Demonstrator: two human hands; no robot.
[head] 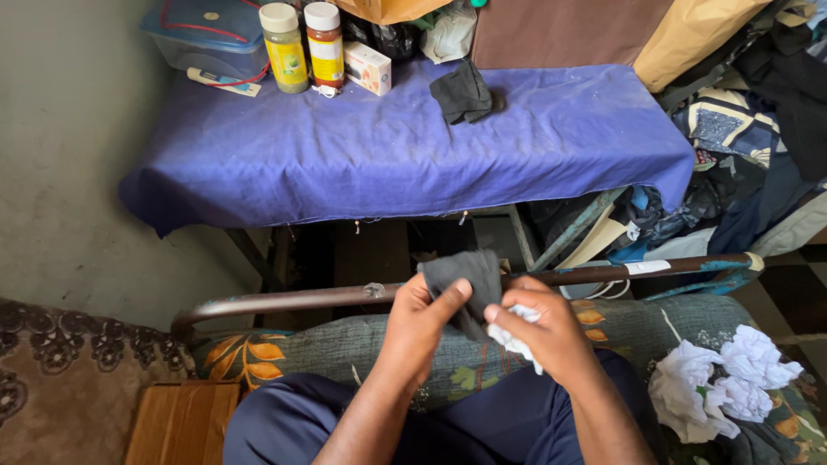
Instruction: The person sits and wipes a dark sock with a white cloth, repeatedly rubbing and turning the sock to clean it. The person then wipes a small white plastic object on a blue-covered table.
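A dark grey sock (465, 275) is held up in front of me by both hands. My left hand (418, 323) pinches its left side, thumb lying across the fabric. My right hand (538, 331) grips the sock's right edge and also holds crumpled white paper (514, 340) in its palm. Another dark sock (463, 93) lies on the blue cloth of the table (345, 155) beyond. I sit on a floral cushion (646, 331) with my knees below the hands.
A brown metal rail (293, 300) runs across in front of my knees. Crumpled white paper balls (719, 379) lie on the cushion at right. Two jars (306, 45), a small box (368, 67) and a plastic container (211, 34) stand at the table's back. Clothes are piled at right.
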